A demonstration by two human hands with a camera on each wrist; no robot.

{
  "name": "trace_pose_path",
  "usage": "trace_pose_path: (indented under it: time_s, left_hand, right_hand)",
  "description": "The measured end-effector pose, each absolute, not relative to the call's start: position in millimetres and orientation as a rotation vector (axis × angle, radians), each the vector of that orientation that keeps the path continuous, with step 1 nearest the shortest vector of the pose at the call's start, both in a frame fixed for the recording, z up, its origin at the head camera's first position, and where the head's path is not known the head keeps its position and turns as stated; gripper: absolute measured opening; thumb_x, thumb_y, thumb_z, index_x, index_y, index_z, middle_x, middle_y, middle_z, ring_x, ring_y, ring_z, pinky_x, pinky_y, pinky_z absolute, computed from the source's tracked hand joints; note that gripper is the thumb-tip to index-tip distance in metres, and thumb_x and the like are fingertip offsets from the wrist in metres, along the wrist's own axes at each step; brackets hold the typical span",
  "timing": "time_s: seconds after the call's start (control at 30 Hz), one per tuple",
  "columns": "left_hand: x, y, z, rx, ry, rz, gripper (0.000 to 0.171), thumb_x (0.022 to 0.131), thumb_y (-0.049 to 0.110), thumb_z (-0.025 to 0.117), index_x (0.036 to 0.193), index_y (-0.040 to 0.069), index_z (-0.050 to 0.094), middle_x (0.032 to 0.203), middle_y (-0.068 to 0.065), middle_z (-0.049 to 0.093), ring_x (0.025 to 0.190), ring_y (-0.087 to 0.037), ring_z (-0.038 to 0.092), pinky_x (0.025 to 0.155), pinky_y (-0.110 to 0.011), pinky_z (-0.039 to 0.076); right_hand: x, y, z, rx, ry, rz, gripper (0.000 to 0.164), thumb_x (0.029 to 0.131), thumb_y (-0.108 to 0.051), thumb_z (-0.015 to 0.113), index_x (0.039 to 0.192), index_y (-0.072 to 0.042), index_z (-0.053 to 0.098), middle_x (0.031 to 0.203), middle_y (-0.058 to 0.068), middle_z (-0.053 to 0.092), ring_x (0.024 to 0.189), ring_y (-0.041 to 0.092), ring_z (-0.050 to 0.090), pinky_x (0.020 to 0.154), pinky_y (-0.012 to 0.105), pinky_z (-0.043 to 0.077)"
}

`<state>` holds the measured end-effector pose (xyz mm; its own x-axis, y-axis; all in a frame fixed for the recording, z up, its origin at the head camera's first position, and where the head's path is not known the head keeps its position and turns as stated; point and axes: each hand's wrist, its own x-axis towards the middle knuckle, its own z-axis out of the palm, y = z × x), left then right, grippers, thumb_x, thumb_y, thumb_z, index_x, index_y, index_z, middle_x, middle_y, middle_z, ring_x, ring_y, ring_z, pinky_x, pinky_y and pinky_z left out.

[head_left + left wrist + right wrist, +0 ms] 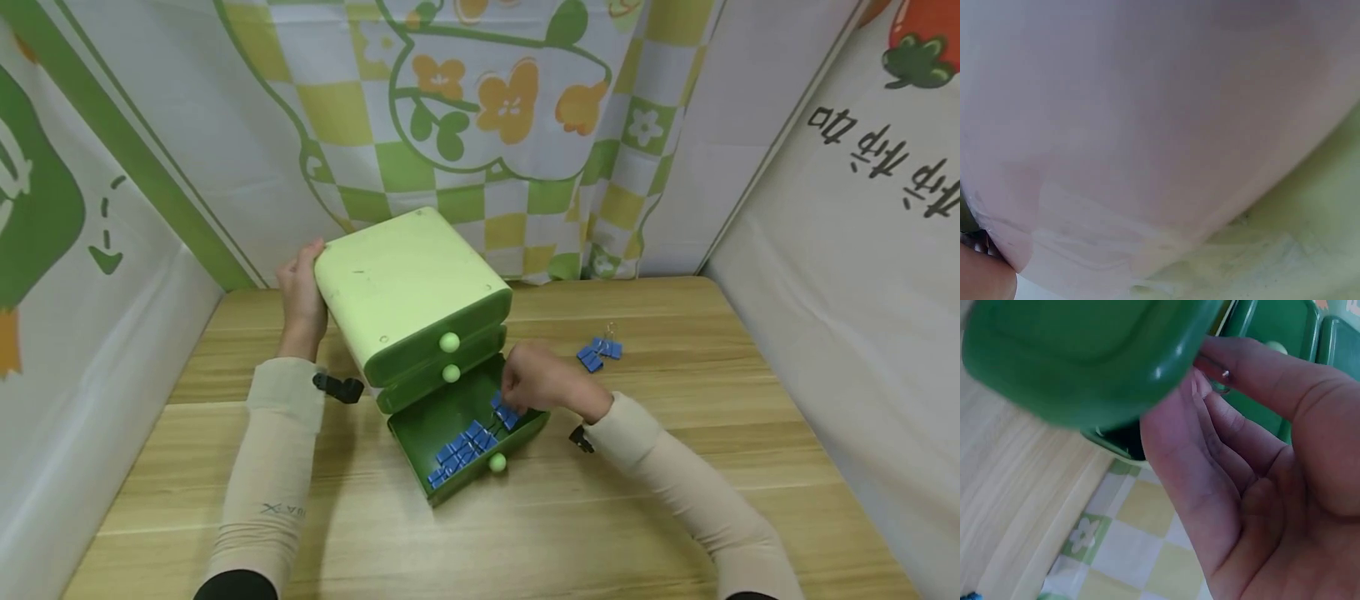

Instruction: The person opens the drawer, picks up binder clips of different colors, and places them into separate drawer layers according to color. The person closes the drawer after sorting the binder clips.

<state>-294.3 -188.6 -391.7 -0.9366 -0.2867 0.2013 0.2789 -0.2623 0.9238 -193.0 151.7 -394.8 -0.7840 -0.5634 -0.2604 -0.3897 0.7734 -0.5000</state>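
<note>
A green desktop drawer box [420,283] stands on the table, turned at an angle, with its bottom drawer [442,417] pulled out. Several blue binder clips [465,446] lie along the front of that drawer. My left hand [302,296] grips the box at its back left corner; most of its fingers are hidden. Over the right end of the open drawer, my right hand [543,379] pinches a binder clip. Its silver wire handle [1225,375] shows between thumb and fingers in the right wrist view. Mostly pale, blurred surfaces fill the left wrist view.
More blue binder clips [600,352] lie on the wooden table [637,500] right of the box. A checked, flowered curtain [510,167] hangs behind, and white printed cloth walls [840,275] flank the table.
</note>
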Motion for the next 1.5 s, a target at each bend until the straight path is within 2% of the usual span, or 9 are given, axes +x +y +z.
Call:
trace_pose_path:
  time_s: [0.2, 0.43, 0.6, 0.77, 0.9, 1.03, 1.23, 1.5]
  left_hand:
    - [-293.9, -189.4, -393.6, 0.002, -1.637, -2.242, 0.044, 0.105, 0.034, 0.063, 0.065, 0.015, 0.061, 0.058, 0.007, 0.060, 0.049, -0.006, 0.052, 0.049, -0.019, 0.044]
    - [-293.8, -189.3, -395.0, -0.005, -1.638, -2.223, 0.044, 0.105, 0.033, 0.062, 0.064, 0.016, 0.060, 0.057, 0.008, 0.059, 0.048, -0.006, 0.052, 0.050, -0.019, 0.044]
    - [-292.8, -188.7, -393.9, 0.002, -1.641, -2.231, 0.044, 0.104, 0.034, 0.063, 0.065, 0.016, 0.061, 0.057, 0.008, 0.059, 0.049, -0.006, 0.052, 0.050, -0.019, 0.044]
    - [-292.6, -188.3, -393.4, 0.004, -1.649, -2.238, 0.044, 0.105, 0.035, 0.063, 0.065, 0.016, 0.061, 0.058, 0.007, 0.059, 0.048, -0.007, 0.052, 0.049, -0.020, 0.044]
    - [-292.8, -188.2, -393.7, 0.014, -1.652, -2.249, 0.044, 0.104, 0.035, 0.063, 0.065, 0.015, 0.061, 0.057, 0.007, 0.059, 0.048, -0.007, 0.052, 0.049, -0.020, 0.045]
    - [-293.4, -188.4, -393.4, 0.021, -1.655, -2.255, 0.043, 0.104, 0.035, 0.063, 0.066, 0.015, 0.064, 0.058, 0.007, 0.060, 0.049, -0.007, 0.052, 0.050, -0.020, 0.045]
    - [-294.5, -189.1, -393.5, 0.025, -1.655, -2.241, 0.045, 0.104, 0.035, 0.064, 0.064, 0.016, 0.061, 0.056, 0.008, 0.058, 0.048, -0.006, 0.051, 0.048, -0.019, 0.043]
    - [-296.0, -189.1, -393.7, 0.028, -1.647, -2.235, 0.048, 0.103, 0.035, 0.064, 0.060, 0.017, 0.058, 0.055, 0.008, 0.057, 0.047, -0.006, 0.049, 0.048, -0.020, 0.043]
  right_hand:
    - [-188.2, 143.6, -399.7, -0.753, 2.562, -0.538, 0.028, 0.089, 0.000, 0.069, 0.064, -0.012, 0.074, 0.062, -0.004, 0.071, 0.055, 0.004, 0.058, 0.053, 0.020, 0.045]
    - [-189.7, 146.4, -403.1, -0.743, 2.504, -0.579, 0.017, 0.095, -0.004, 0.072, 0.083, -0.011, 0.082, 0.074, -0.003, 0.076, 0.064, 0.006, 0.067, 0.061, 0.022, 0.055]
    - [-193.5, 156.7, -398.8, -0.709, 2.501, -0.662, 0.016, 0.095, -0.003, 0.071, 0.082, -0.005, 0.081, 0.072, 0.004, 0.075, 0.060, 0.006, 0.060, 0.056, 0.020, 0.049]
    - [-196.1, 173.8, -384.3, -0.626, 2.528, -0.772, 0.015, 0.098, -0.012, 0.074, 0.090, -0.001, 0.081, 0.078, 0.010, 0.077, 0.063, 0.011, 0.065, 0.059, 0.023, 0.050]
    - [-199.3, 193.9, -374.8, -0.545, 2.645, -0.807, 0.016, 0.098, -0.018, 0.075, 0.093, -0.005, 0.081, 0.078, 0.008, 0.078, 0.066, 0.016, 0.069, 0.060, 0.026, 0.052]
    - [-204.4, 218.3, -374.4, -0.435, 2.750, -0.864, 0.016, 0.099, -0.018, 0.074, 0.094, -0.004, 0.081, 0.079, 0.008, 0.078, 0.069, 0.020, 0.072, 0.060, 0.028, 0.054]
    - [-209.5, 248.4, -383.4, -0.274, 2.893, -0.894, 0.020, 0.102, -0.016, 0.067, 0.102, -0.001, 0.080, 0.091, 0.017, 0.079, 0.073, 0.018, 0.073, 0.065, 0.032, 0.058]
    - [-217.1, 275.9, -408.3, -0.096, 3.120, -0.763, 0.016, 0.095, -0.013, 0.075, 0.095, 0.003, 0.079, 0.096, 0.020, 0.079, 0.085, 0.033, 0.074, 0.076, 0.045, 0.061]
